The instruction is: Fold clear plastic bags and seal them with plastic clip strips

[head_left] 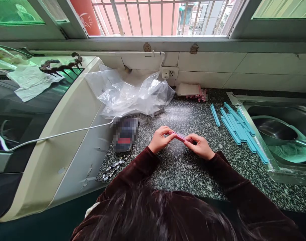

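Note:
A slim pink bag-sealing clip (179, 136) is held between my two hands, above the speckled countertop (178, 167). The fingers and thumb of my left hand (161, 139) pinch its left end. At the other end, the fingers and thumb of my right hand (200, 146) close on it, hiding part of that end. To the right lies a loose pile of light-blue bag-sealing clips (239, 124), with one blue clip (215, 114) slightly apart. Against the wall sits a flat stack of pale packets with pink strips (199, 93) at its right side.
Crumpled clear plastic bags (140, 95) lie at the back. A blurred phone (125, 134) with a white cable (75, 132) and a beaded string (115, 167) are left of my arms. A washing machine (75, 140) stands left; a sink (255, 107) holding a pan (275, 129) is right.

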Demonstrator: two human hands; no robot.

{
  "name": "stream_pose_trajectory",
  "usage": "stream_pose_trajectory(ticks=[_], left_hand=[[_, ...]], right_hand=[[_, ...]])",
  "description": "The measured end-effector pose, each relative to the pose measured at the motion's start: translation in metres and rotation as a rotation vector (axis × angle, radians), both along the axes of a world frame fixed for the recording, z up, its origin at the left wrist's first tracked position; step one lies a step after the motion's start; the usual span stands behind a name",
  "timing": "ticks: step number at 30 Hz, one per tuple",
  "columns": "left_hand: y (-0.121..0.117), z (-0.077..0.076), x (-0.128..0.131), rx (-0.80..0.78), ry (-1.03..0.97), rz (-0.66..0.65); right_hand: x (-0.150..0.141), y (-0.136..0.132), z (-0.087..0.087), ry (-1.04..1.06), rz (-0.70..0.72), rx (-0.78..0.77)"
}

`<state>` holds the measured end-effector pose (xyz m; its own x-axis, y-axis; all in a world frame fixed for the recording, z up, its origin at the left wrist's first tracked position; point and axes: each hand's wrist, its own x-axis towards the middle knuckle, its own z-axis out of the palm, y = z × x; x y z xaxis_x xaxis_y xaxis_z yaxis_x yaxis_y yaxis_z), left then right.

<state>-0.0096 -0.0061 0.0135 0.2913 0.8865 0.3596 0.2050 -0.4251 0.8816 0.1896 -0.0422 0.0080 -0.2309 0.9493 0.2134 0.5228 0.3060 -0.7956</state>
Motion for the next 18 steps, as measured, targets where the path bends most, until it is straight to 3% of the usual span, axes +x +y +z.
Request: stream_pose_trajectory(ticks=[11,18], left_hand=[[0.0001,-0.0041,0.0007,0.034,-0.005,0.062],[0.0012,-0.0069,0.0016,-0.056,0.147,-0.146]], right_hand=[[-0.0021,0.0003,0.0001,-0.006,0.003,0.022],[0.0049,0.0008,0.0088,0.113,-0.127,0.011]])
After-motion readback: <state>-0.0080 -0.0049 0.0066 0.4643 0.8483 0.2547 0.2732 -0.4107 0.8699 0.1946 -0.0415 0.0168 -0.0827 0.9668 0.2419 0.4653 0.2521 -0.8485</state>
